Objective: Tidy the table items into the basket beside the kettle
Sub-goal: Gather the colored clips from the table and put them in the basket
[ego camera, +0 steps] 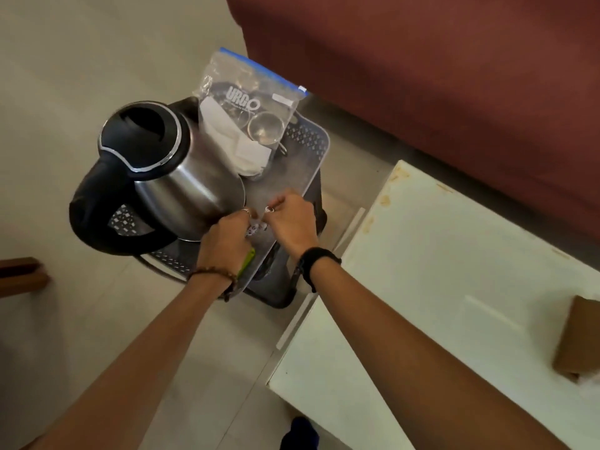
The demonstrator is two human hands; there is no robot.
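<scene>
A grey perforated basket (313, 141) rests on a dark stand beside the white table. In its left half stands a steel kettle (181, 180) with a black lid and handle. A clear zip bag (246, 102) printed URGO, holding white paper and round metal pieces, leans at the basket's far end. My left hand (227, 237) and my right hand (293, 219) meet over the basket's near end, fingers pinched on a small clear packet (256, 227) with black-and-white bits. A green item (247, 262) pokes out under my left palm.
The white table (454, 254) lies to the right, with a brown cardboard box (576, 339) at its right edge. A dark red sofa (422, 60) fills the back right. A wooden piece (19, 274) sits at the left on the pale floor.
</scene>
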